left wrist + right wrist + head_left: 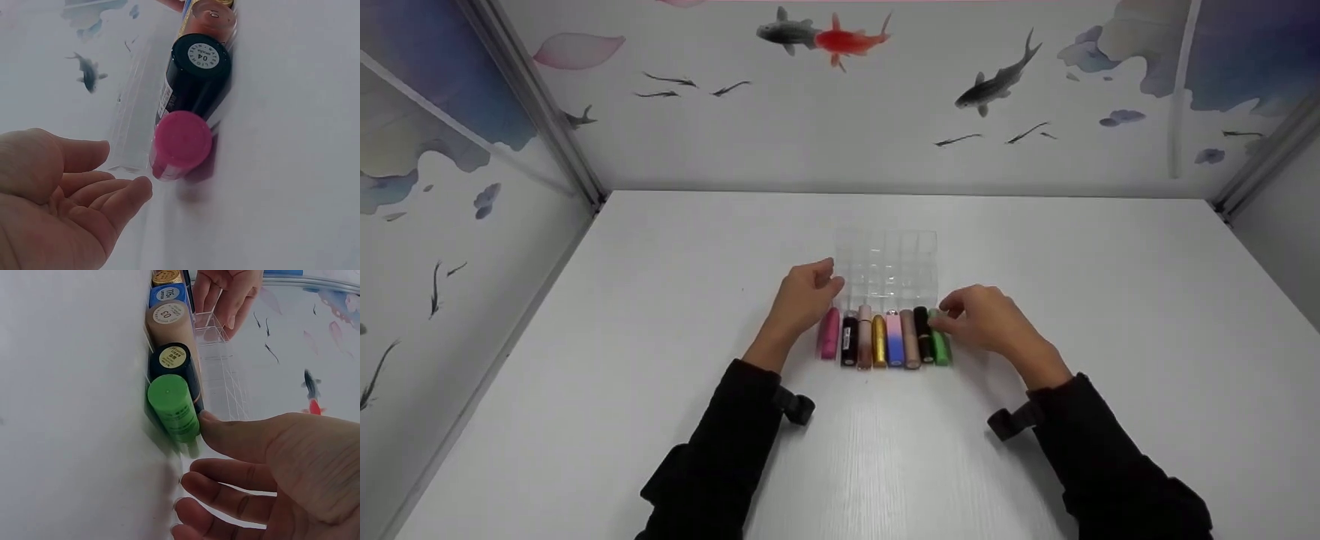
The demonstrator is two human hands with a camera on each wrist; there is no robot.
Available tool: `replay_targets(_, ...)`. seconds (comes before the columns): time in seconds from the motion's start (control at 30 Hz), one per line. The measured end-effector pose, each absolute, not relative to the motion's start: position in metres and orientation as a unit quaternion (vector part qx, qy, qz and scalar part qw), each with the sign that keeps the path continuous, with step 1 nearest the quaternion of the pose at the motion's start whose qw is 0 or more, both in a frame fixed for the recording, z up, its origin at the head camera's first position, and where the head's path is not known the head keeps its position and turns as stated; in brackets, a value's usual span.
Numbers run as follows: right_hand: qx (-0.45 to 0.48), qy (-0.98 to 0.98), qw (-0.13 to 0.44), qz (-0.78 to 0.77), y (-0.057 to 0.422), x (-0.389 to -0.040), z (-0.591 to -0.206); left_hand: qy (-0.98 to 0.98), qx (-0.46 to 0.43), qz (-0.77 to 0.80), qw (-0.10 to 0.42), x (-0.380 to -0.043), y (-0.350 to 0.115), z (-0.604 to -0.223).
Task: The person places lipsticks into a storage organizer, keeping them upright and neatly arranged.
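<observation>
Hands (805, 294) (986, 319) loosely spread, left beside the clear box (886, 262), right (contact unclear) by the green tube (941, 349).

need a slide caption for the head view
Left hand and right hand flank eight tubes lined up in front of a clear compartmented tray on a white table.

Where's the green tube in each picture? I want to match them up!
Head: the green tube is right of centre, ending the row of tubes, by the right hand.
Left wrist: not in this picture.
Right wrist: the green tube is near the middle, just left of the thumb.
Shared landmark: the clear plastic box beside the row shows in all three.
</observation>
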State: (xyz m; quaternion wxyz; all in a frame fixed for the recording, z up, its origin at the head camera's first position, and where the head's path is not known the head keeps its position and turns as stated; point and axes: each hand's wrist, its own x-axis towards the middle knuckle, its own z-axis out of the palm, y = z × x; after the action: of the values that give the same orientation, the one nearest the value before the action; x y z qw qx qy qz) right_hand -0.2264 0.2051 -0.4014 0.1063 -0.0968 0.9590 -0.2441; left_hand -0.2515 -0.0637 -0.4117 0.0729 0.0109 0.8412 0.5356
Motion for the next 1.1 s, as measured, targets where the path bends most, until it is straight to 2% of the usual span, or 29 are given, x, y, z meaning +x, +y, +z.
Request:
replay_targets(0.37, -0.100, 0.964, 0.093, -0.229, 0.2004, -0.2254, -0.4002, 0.857, 0.057, 0.512, 0.030, -0.2483, -0.0643, -0.4177)
replay_targets(1.1, -0.079, 0.968, 0.098, -0.219, 0.2026, -0.2259, -0.4025, 0.856, 0.048, 0.513, 0.036, -0.2495, -0.0606, -0.4171)
